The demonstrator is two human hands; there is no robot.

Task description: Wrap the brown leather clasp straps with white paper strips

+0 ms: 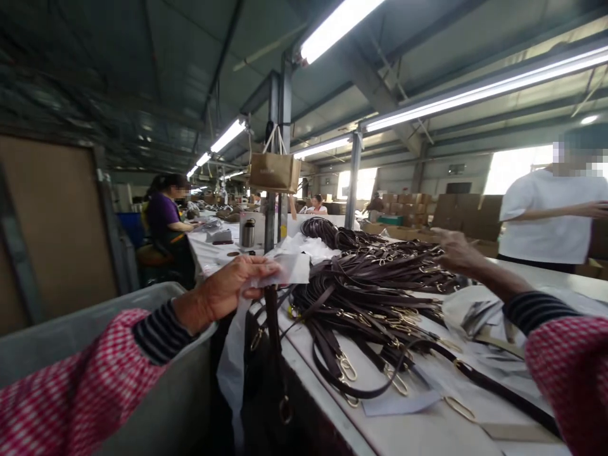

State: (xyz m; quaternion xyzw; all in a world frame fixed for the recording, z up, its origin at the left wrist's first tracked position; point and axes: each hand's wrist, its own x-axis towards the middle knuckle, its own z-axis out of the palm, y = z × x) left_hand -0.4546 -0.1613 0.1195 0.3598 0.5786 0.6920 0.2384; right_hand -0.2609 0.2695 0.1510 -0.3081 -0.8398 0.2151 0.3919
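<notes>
My left hand [244,282] is closed in a pinch on a translucent white sheet [294,269] at the table's near edge. A dark brown strap [272,316] hangs just below those fingers, and I cannot tell whether they grip it too. Beside it, a long white strip [232,373] droops past the edge. My right hand [456,252], slightly blurred, reaches over the right side of a big pile of brown straps [351,291] with its fingers stretched out and nothing visible in them. Gold clasps [346,367] lie at the strap ends.
The white table [332,405] also bears a steel flask [247,232] and a plastic bag of scraps [489,316]. A grey bin [156,297] stands at left. A tan bag [274,172] hangs on a metal post. A person in white [546,215] stands at right; another in purple [161,212] sits at left.
</notes>
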